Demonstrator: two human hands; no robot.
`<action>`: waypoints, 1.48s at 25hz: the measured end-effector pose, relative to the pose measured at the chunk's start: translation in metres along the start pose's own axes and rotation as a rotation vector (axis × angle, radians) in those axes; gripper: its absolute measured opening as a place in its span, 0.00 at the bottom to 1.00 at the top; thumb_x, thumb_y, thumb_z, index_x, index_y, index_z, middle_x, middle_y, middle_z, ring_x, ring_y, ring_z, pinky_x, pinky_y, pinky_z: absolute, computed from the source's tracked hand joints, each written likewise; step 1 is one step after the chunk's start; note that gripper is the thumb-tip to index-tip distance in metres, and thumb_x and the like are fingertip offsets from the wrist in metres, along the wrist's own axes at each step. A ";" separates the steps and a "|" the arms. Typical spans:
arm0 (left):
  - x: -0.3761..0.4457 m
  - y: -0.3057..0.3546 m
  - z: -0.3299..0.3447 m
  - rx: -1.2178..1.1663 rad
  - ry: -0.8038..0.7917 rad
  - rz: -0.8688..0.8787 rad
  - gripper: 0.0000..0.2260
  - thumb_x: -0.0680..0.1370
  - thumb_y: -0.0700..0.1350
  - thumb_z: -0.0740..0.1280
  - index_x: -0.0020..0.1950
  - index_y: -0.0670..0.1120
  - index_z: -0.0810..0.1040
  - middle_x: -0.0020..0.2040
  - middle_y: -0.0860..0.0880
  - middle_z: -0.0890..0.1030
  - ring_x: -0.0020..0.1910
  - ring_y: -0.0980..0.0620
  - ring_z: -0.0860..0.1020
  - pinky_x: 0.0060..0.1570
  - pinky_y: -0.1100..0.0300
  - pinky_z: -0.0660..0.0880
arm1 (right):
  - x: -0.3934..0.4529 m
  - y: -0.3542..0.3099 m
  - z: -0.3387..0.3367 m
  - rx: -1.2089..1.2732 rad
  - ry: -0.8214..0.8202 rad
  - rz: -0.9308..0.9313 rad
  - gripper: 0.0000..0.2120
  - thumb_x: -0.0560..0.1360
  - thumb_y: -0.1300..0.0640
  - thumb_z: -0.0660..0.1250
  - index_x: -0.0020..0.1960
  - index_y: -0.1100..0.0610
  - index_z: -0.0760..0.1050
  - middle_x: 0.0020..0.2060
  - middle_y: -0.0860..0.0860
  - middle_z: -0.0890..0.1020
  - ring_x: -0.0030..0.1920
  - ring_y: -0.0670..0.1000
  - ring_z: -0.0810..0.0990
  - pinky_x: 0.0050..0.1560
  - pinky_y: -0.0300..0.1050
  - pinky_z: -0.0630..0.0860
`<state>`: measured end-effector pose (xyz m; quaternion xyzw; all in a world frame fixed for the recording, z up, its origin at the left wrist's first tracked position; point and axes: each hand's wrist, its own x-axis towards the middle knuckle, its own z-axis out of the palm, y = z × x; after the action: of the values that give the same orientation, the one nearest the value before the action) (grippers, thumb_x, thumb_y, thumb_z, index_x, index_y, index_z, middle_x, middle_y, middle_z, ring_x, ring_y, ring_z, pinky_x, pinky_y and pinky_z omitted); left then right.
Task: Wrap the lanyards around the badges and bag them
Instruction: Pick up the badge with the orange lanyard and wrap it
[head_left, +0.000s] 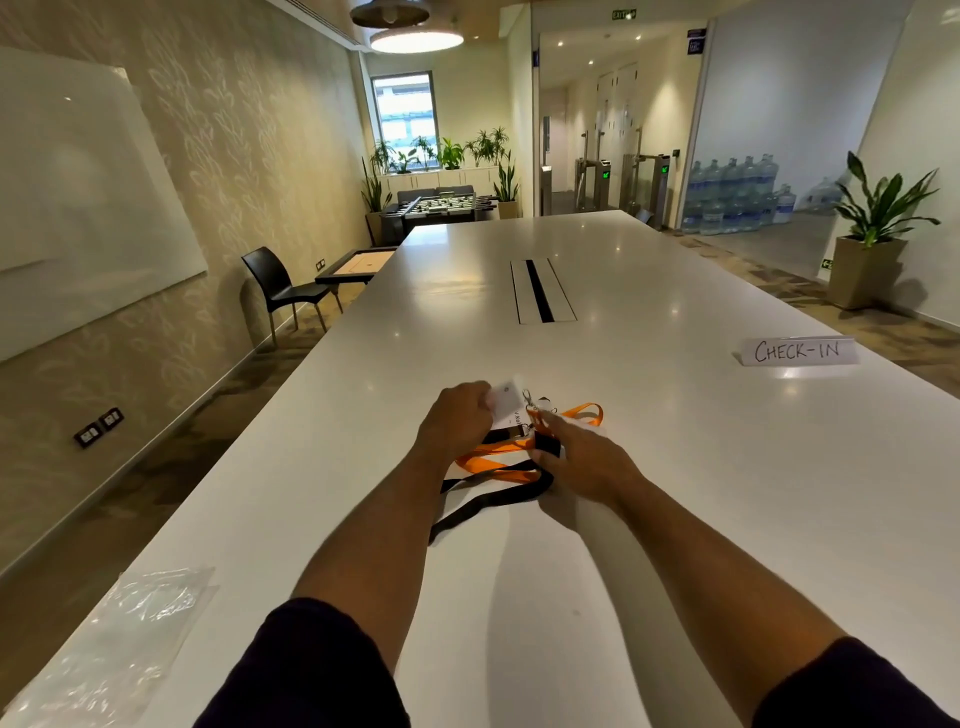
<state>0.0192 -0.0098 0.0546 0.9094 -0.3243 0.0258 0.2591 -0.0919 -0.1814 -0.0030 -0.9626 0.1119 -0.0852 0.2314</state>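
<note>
A tangle of lanyards lies on the white table (675, 467) in front of me. My left hand (457, 421) pinches a white badge (506, 408) lifted a little off the pile. An orange lanyard (493, 460) and a black lanyard (498, 496) trail from under both hands. My right hand (582, 457) holds a black strap piece (546, 445) between thumb and fingers, right beside the metal clip (530, 400). Other badges are mostly hidden under the hands.
Clear plastic bags (130, 623) lie at the table's near left corner. A folded CHECK-IN sign (797, 351) stands at the right. A cable hatch (540, 291) sits mid-table. A black chair (280, 291) stands left of the table.
</note>
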 end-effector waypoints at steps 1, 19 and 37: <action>0.001 0.005 -0.007 -0.038 0.042 -0.007 0.06 0.80 0.40 0.60 0.45 0.46 0.73 0.45 0.46 0.76 0.45 0.45 0.76 0.34 0.60 0.66 | 0.001 -0.006 -0.006 0.084 0.022 0.012 0.31 0.81 0.41 0.63 0.80 0.43 0.57 0.70 0.53 0.77 0.65 0.58 0.78 0.60 0.56 0.76; -0.003 0.068 -0.085 -0.760 0.356 -0.120 0.12 0.83 0.46 0.63 0.66 0.48 0.77 0.56 0.49 0.79 0.50 0.52 0.77 0.42 0.62 0.77 | 0.001 -0.082 -0.087 0.559 0.273 -0.042 0.24 0.82 0.49 0.65 0.76 0.55 0.66 0.61 0.52 0.81 0.40 0.50 0.87 0.38 0.40 0.79; -0.012 0.059 -0.103 -0.649 0.573 -0.228 0.14 0.78 0.43 0.64 0.63 0.48 0.79 0.51 0.51 0.79 0.51 0.48 0.79 0.46 0.57 0.80 | 0.003 -0.100 -0.152 0.708 0.473 -0.199 0.10 0.83 0.57 0.64 0.63 0.57 0.77 0.44 0.52 0.86 0.42 0.51 0.87 0.46 0.44 0.85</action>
<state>-0.0137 0.0084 0.1679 0.7670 -0.1284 0.1450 0.6117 -0.1047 -0.1606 0.1774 -0.7840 0.0326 -0.3584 0.5059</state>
